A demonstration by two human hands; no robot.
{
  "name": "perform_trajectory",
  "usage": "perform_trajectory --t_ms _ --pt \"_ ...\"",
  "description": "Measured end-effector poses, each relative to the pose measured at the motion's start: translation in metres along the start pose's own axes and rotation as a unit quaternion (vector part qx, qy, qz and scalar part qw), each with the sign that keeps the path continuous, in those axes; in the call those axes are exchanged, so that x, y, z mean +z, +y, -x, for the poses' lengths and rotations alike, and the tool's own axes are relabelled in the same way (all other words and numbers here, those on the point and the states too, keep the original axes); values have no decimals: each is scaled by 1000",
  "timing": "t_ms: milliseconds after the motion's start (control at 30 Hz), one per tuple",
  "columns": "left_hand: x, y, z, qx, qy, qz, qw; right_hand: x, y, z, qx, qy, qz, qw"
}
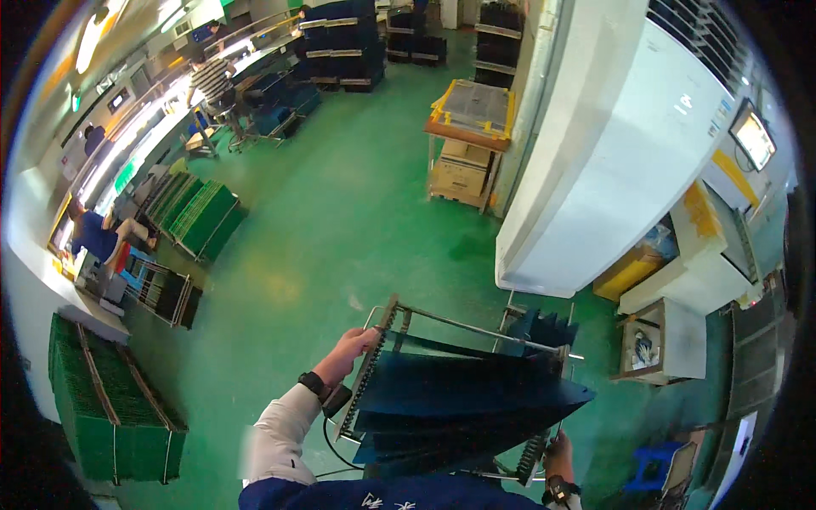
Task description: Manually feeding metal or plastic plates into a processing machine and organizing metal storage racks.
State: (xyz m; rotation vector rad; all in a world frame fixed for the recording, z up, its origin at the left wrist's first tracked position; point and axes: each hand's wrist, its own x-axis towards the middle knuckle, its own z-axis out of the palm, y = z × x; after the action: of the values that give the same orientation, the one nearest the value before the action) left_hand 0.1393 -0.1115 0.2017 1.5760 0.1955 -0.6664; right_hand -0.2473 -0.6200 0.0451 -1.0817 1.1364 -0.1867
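In front of my body is a metal rack (446, 320) with toothed side bars. Dark blue-black thin sheets (459, 387) stand in it, fanned and leaning, some edges jutting out on the right. My left hand (357, 342) is closed around the rack's left side near its upper corner. Down at the lower right, my right hand (558, 457) grips the rack's other side bar; part of its fingers is hidden behind the frame. Just beyond the rack's right far corner is a second rack with similar dark sheets (537, 330).
Racks of green sheets (119, 408) stand on the left, others (197, 217) farther up. People sit along a lit bench (144, 136). A tall white cabinet unit (612, 170) rises at right, beside a cart (470, 115) with cartons. A blue stool (653, 463) is lower right.
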Motion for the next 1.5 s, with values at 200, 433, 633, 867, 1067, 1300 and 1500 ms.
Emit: perform_trajectory --t_ms 200,433,633,867,1067,1300,1500 --pt "109 -6 9 8 -53 -48 997 -111 16 12 96 81 -26 992" --pt "290 -8 35 92 -129 -182 971 -251 10 50 -4 105 -193 975" --pt "451 -19 22 111 -248 -178 946 -408 10 64 57 193 -222 954" --pt "617 -12 -21 373 -408 -295 779 -474 11 102 -4 287 -321 903" --pt "761 29 -25 293 -494 -264 775 -464 -72 107 -6 298 -301 906" --pt "944 23 -121 43 -447 -259 855 -558 -70 -1 63 394 -384 833" --pt "1054 67 -139 44 -463 -262 845 -603 -133 -55 79 370 -416 827"
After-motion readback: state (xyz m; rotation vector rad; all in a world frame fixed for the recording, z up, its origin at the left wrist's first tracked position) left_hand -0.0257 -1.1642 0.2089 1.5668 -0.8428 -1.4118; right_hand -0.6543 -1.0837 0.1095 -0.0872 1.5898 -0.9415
